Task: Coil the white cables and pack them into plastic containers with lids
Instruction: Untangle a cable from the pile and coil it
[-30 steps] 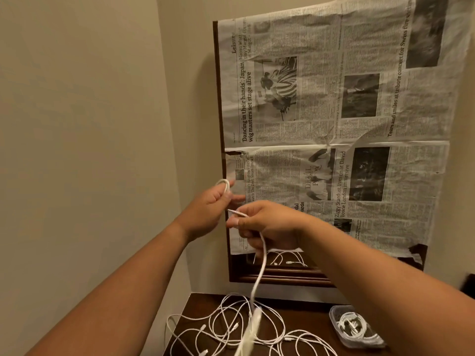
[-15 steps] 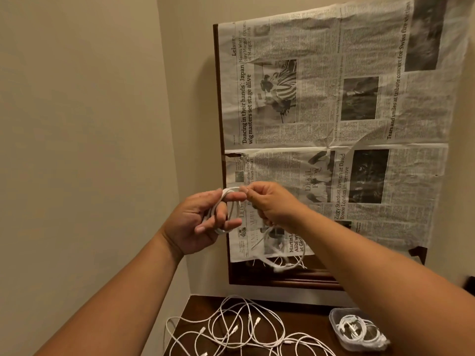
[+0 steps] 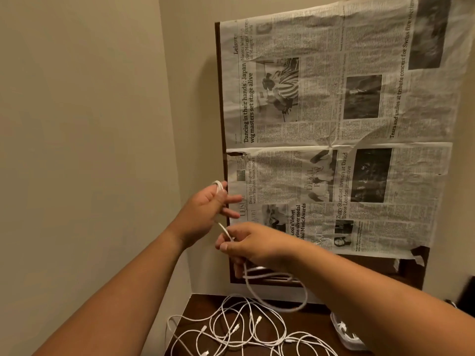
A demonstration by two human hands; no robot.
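Observation:
My left hand (image 3: 205, 211) is raised in front of the wall with loops of a white cable (image 3: 276, 291) wound round its fingers. Just below and to the right, my right hand (image 3: 253, 244) pinches the same cable, which runs taut up to the left hand and hangs down behind my right hand in a loose loop above the table. Several more loose white cables (image 3: 239, 330) lie tangled on the dark wooden table (image 3: 198, 308). A clear plastic container (image 3: 345, 335) with a coiled cable inside sits at the table's right, partly hidden by my right forearm.
A newspaper sheet (image 3: 334, 124) covers a dark-framed panel on the wall behind the table. A plain beige wall (image 3: 77, 150) closes the left side. A dark object (image 3: 466, 291) shows at the right edge.
My right hand has dropped from beside the left hand to below it, drawing the cable down. My left hand keeps the loops on its fingers.

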